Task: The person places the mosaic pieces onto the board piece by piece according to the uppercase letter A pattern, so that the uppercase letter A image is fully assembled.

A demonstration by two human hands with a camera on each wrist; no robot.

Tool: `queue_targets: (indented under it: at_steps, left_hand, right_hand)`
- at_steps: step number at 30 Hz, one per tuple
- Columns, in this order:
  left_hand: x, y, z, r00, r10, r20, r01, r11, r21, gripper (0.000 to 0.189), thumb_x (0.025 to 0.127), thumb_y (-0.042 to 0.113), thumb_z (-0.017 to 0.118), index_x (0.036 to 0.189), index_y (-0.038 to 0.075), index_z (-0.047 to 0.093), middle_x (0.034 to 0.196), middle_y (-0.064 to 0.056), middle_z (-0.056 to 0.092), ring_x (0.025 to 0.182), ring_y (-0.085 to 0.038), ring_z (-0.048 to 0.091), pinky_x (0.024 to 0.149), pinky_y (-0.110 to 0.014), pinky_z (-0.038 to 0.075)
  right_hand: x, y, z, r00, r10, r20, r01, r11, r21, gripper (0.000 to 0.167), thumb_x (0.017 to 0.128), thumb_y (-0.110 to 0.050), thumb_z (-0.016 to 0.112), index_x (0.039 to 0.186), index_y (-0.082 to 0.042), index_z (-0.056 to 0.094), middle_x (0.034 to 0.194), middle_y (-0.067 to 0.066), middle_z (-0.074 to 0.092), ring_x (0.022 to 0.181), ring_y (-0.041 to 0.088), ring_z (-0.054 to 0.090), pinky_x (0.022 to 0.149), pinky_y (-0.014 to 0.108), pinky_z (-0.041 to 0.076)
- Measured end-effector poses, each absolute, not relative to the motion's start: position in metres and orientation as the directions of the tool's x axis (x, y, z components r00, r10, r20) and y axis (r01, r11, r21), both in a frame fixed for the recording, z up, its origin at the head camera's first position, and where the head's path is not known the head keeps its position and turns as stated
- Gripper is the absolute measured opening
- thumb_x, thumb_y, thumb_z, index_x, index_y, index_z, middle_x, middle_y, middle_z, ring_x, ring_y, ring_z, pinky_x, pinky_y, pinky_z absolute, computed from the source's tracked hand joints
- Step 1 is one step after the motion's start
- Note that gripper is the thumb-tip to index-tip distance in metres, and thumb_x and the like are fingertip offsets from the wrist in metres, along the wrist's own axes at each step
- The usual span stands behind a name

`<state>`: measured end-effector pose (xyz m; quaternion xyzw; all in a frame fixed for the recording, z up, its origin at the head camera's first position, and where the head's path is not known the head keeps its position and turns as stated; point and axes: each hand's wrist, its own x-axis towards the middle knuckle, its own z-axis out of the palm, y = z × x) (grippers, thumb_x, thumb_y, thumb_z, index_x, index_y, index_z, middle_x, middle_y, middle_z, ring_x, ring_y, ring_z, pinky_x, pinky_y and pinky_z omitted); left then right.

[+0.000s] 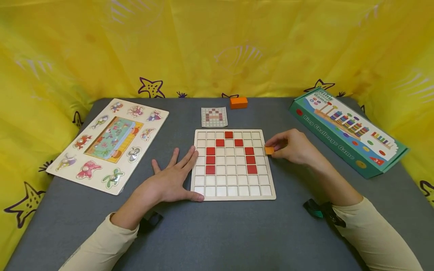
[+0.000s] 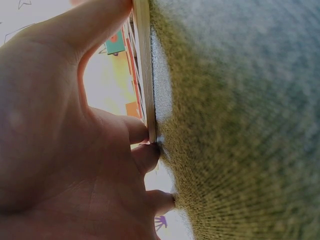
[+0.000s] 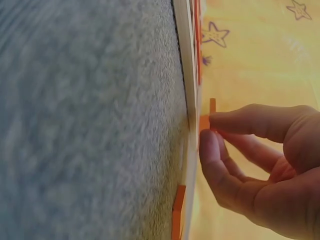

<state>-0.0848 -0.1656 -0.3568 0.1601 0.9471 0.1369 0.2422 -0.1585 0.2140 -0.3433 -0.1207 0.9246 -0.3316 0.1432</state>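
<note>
A wooden grid board lies on the dark table, with several red square tiles in its cells forming a peaked arch. My left hand is spread at its left side, thumb on the near left corner and fingertips at the left edge. The left wrist view shows the board's edge between that thumb and fingers. At the board's right edge, my right hand pinches a small orange square tile between thumb and fingers. In the right wrist view this tile stands on edge above the board.
Behind the board lie a small pattern card and an orange block or stack. A sea-animal puzzle board lies left, and a green Ring Challenge Game box right. Yellow cloth hangs around the table.
</note>
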Motion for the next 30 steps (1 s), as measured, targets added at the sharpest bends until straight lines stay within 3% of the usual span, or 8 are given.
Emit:
queue_targets:
  at_steps: [16,30]
  left_hand:
    - [-0.083,-0.164,-0.359,-0.833,0.375,-0.408,0.243,0.909,0.338,0.135,0.074,0.079,0.076,0.169,0.025,-0.002,0.177,0.006,-0.009,0.161,-0.043,-0.009,0.099,-0.094,-0.006]
    - [-0.084,-0.166,-0.356,-0.832,0.372,-0.411,0.244,0.911,0.332,0.134,0.075,0.079,0.076,0.169,0.025,-0.002,0.177,0.006,-0.01,0.161,-0.044,-0.009,0.099,-0.094,-0.007]
  right_hand:
    - [-0.16,0.174,-0.341,-0.904,-0.384,-0.187,-0.181,0.741,-0.646,0.023,0.081,-0.009,0.087,0.104,-0.011,0.082,0.093,0.004,0.076,0.085,0.02,0.065,0.076,0.031,0.053]
    - [-0.157,0.135,-0.337,-0.868,-0.458,-0.193,-0.221,0.703,-0.676,0.023,0.078,-0.004,0.087,0.099,-0.011,0.081,0.091,0.003,0.074,0.082,0.018,0.065,0.078,0.031,0.056]
